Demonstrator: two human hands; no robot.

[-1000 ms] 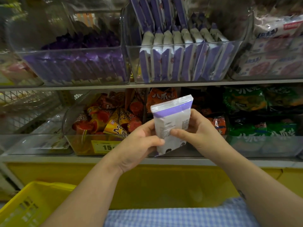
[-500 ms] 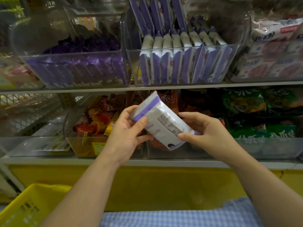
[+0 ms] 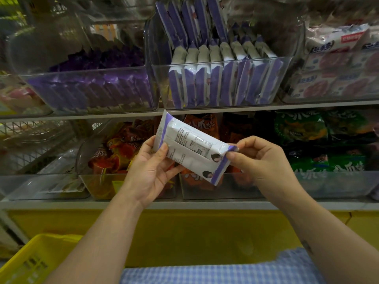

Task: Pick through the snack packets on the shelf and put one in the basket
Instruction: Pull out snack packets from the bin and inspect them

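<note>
I'm looking at a two-tier shop shelf lined with clear bins. The upper middle bin holds upright white-and-purple packets. A yellow basket sits low at the left, well below both grips. The left grip grasps the upper end of a white-and-purple snack packet, thumb on its printed back. The right grip pinches the lower purple seal. The packet hangs tilted in front of the lower shelf's bins.

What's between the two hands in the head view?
The white-and-purple snack packet, tilted, printed back facing the camera. The left hand grips its upper end, the right hand pinches the lower seal. Nothing else spans the gap in the head view.
</note>
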